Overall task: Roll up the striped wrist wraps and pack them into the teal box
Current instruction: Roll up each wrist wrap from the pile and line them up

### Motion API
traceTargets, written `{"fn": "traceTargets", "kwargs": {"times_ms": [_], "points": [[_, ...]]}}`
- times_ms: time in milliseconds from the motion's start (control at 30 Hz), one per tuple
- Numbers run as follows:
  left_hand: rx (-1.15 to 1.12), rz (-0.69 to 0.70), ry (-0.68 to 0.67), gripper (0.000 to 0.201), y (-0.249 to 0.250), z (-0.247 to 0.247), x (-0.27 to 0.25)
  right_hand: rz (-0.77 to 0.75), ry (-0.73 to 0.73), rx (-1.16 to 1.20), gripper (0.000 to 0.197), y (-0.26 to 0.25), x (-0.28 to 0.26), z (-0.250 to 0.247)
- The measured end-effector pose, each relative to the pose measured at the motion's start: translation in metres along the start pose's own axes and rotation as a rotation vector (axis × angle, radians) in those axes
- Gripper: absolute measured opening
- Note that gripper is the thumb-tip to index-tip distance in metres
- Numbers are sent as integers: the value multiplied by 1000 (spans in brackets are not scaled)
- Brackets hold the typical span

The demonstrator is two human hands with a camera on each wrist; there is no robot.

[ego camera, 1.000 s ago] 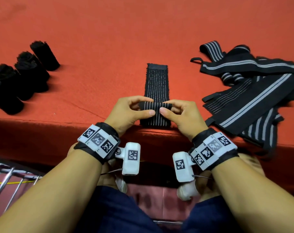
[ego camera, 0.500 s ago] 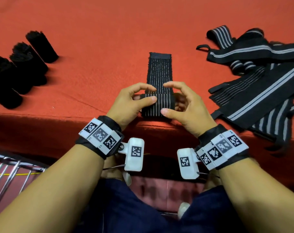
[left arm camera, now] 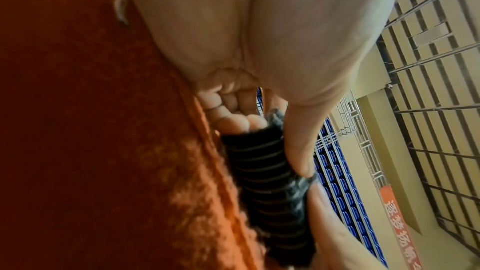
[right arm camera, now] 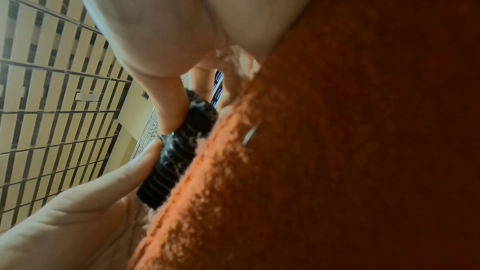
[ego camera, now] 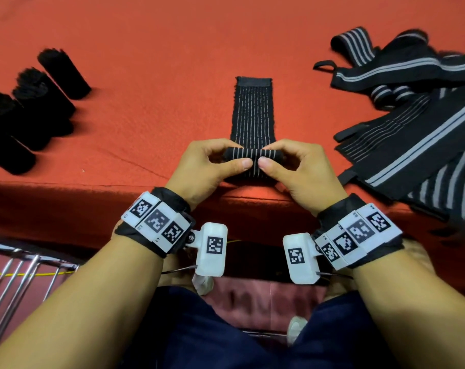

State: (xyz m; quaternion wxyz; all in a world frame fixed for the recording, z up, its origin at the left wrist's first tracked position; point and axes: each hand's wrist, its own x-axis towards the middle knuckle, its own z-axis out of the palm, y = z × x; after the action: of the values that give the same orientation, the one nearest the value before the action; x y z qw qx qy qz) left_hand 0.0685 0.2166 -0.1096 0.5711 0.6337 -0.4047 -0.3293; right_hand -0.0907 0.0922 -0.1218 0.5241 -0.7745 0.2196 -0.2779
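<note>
A black wrist wrap with thin grey stripes [ego camera: 253, 113] lies flat on the red cloth table, its near end turned into a small roll [ego camera: 253, 153]. My left hand [ego camera: 212, 166] pinches the roll's left half between thumb and fingers. On the other half, my right hand [ego camera: 295, 166] pinches it the same way. Both thumbs meet at the roll's middle. The wrist views show the roll [left arm camera: 267, 182] [right arm camera: 179, 151] pressed against the cloth under the thumbs. No teal box is in view.
Several finished black rolls [ego camera: 34, 107] lie at the left of the table. A heap of unrolled striped wraps [ego camera: 412, 123] lies at the right, partly over the front edge [ego camera: 93, 186]. A metal rack [ego camera: 13, 275] stands below left.
The roll has grown and moved a little further up the wrap. My right hand's fingers, spread half a second ago, have come back down onto the roll.
</note>
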Motion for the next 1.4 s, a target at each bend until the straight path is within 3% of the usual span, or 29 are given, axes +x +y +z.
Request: {"fn": "traceTargets", "kwargs": {"times_ms": [100, 233, 300, 433, 600, 700, 900, 1067, 1267, 1400], "points": [[-25, 5, -6, 19, 0, -1, 1, -4, -11, 7, 5, -2, 0, -1], [-19, 18, -50, 34, 0, -4, 0, 20, -18, 130, 20, -4, 1, 3], [3, 29, -75, 39, -1, -5, 0, 39, -14, 135, 16, -4, 2, 3], [43, 27, -46, 29, -4, -4, 1, 17, 1, 58, 6, -4, 2, 2], [54, 7, 34, 13, -4, -2, 1, 33, -23, 51, 29, -3, -2, -1], [102, -5, 55, 11, -3, -1, 0, 58, -17, 59, 25, -2, -2, -1], [96, 25, 6, 39, -1, -1, -1, 69, 33, 163, 17, -5, 1, 0], [72, -5, 14, 21, -1, 1, 0, 43, 61, 82, 9, -3, 0, -1], [81, -26, 39, 7, -4, 1, 2, 48, -8, 124, 40, -5, -4, -3], [114, 11, 43, 10, -1, 3, 0, 37, 16, 142, 29, -6, -1, 0]]}}
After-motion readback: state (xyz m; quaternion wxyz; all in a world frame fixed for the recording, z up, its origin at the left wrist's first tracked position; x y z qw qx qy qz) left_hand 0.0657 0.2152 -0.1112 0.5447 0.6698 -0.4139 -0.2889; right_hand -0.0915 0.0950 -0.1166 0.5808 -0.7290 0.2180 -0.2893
